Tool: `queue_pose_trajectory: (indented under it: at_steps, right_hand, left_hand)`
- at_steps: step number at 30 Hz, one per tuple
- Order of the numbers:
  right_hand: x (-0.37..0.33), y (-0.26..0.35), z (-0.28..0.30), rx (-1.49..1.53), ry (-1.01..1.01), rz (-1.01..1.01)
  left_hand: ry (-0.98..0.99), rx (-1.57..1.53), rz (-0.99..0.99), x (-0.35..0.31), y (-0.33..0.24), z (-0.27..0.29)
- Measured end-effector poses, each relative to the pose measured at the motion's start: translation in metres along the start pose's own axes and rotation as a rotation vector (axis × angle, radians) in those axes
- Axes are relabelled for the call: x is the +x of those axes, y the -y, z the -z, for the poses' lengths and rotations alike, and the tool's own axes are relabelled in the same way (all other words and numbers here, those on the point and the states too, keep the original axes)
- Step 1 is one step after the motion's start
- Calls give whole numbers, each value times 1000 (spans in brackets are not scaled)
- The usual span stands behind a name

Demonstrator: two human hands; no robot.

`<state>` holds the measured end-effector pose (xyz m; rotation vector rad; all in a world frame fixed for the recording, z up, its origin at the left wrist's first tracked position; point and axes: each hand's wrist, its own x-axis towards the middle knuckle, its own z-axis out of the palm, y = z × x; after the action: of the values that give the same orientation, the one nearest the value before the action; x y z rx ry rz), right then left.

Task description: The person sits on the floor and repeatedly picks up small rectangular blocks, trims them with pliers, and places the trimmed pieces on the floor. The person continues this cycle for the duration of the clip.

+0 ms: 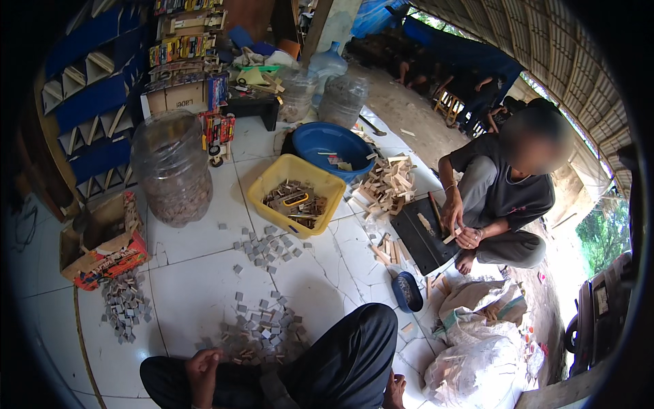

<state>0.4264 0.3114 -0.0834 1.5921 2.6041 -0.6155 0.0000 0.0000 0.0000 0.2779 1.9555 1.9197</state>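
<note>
Work was judged unfinished: grey squares (266, 332) were left loose in three groups on the floor (194, 293), one beside the left hand (201, 372), whose fingers were curled, though whether any square was pinched could not be told.

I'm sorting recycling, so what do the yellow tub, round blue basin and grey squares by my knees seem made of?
Yellow tub: probably plastic, smooth, judging by its rounded, moulded-looking rim. Round blue basin: likely plastic too, with even colour and a curved lip. Grey squares: flat, matte-looking; some tan patches suggest wood or board, but I can't be sure.
</note>
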Motion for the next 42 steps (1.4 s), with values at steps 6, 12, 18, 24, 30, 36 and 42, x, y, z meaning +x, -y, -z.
queue_pose_trajectory:
  at_steps: [6,12,18,24,30,36,42]
  right_hand:
    - [22,4,28,-33,141,-181]
    - [68,43,61,612,-328,81]
    - [107,142,148,865,-297,181]
    - [109,226,156,138,-334,417]
    - [109,229,157,211,-352,377]
    - [121,218,154,152,-318,431]
    - [227,232,184,195,-7,585]
  left_hand:
    - [-114,18,2,6,-5,17]
    - [-140,-8,-70,21,-19,60]
    - [-170,-25,-70,22,-12,66]
    - [-127,22,-83,27,-11,61]
    - [-104,58,-140,27,-7,62]
    - [-115,-91,-70,28,-9,60]
    - [-161,-185,-61,26,-17,57]
